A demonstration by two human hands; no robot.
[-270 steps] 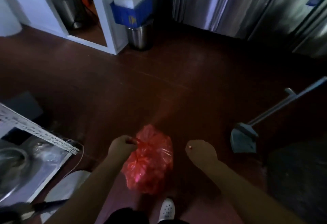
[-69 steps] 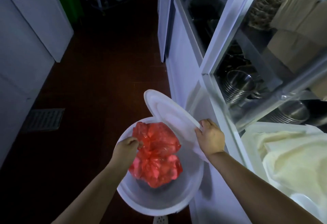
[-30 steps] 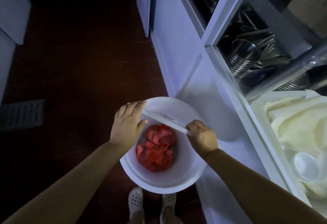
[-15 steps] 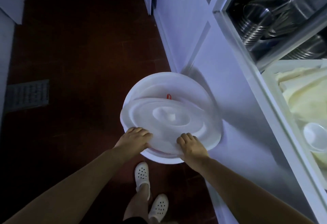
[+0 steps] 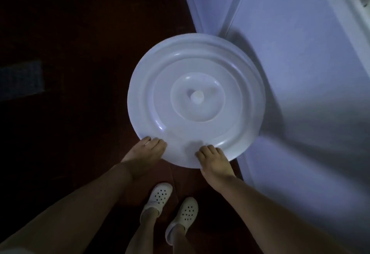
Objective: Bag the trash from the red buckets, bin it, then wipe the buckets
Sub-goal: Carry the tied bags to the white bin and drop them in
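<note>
A round white lid [image 5: 197,97] with raised rings and a small centre knob lies flat over the white bin and covers it fully. The bin and the red trash bag inside it are hidden beneath the lid. My left hand [image 5: 146,151] rests on the lid's near left rim, fingers laid over the edge. My right hand [image 5: 213,158] presses on the near right rim in the same way, fingers on top of the lid.
A white cabinet [image 5: 300,63] stands right against the bin on the right. Dark red floor [image 5: 80,53] spreads to the left, with a dim floor grate [image 5: 20,79] at the far left. My feet in white clogs [image 5: 159,196] stand just below the bin.
The red bag went into the white bin and my left hand let go of it. Both hands brought the lid down; it now sits flat and centred, hiding the bag.
</note>
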